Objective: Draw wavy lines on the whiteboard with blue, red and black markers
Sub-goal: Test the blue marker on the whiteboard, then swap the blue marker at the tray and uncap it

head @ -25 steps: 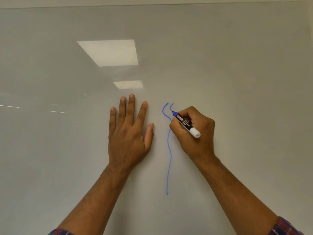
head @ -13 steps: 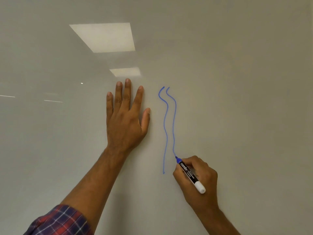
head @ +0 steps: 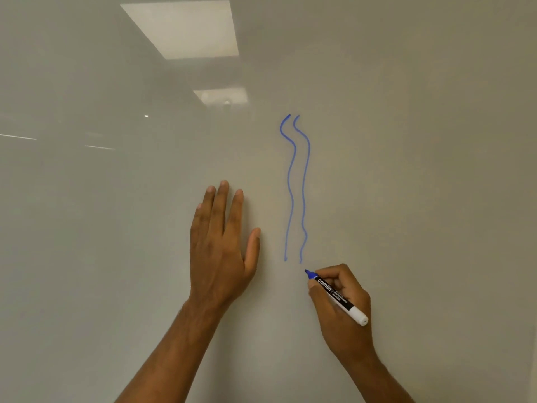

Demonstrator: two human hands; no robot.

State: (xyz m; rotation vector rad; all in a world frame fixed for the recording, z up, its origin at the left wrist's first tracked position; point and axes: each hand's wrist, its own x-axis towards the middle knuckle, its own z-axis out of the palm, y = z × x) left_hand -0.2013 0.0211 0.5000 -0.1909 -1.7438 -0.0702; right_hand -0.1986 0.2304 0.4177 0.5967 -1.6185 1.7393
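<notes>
A glossy whiteboard (head: 406, 141) fills the view. Two blue wavy lines run down it side by side: the left line (head: 290, 187) and the right line (head: 304, 187). My right hand (head: 345, 312) grips a blue marker (head: 337, 296) with a black barrel and white end. Its blue tip sits just below and right of the right line's lower end, a small gap apart from it. My left hand (head: 222, 245) lies flat with straight fingers on the board, left of the lines.
Reflections of ceiling light panels (head: 183, 27) show on the upper left of the whiteboard. No other markers are in view.
The second blue line has grown down to its end near the first line's bottom. The marker tip has come away from the line. My left hand has slid lower on the board.
</notes>
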